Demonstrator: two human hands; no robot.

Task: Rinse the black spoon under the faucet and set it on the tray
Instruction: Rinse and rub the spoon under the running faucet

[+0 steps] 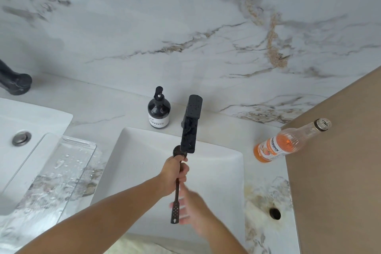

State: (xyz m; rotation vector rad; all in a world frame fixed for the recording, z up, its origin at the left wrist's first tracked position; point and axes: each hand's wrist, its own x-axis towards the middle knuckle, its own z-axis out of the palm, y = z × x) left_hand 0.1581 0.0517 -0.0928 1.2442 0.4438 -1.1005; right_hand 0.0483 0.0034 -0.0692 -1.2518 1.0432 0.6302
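Observation:
My left hand (175, 173) grips the black spoon (176, 202) around the upper part of its handle, over the white sink (226, 171). The spoon's bowl sits just under the spout of the black faucet (190, 128), partly hidden by it. The perforated handle end points back toward me. My right hand (192, 208) is blurred, just below and right of the handle, fingers apart, holding nothing. The clear tray (61, 163) lies on the counter left of the sink, wet with droplets. I cannot tell whether water is running.
A dark soap pump bottle (159, 112) stands behind the sink, left of the faucet. An orange drink bottle (288, 142) lies tilted at the right, by a tan panel (340, 171). A second sink (22, 130) and another black faucet (14, 82) are at far left.

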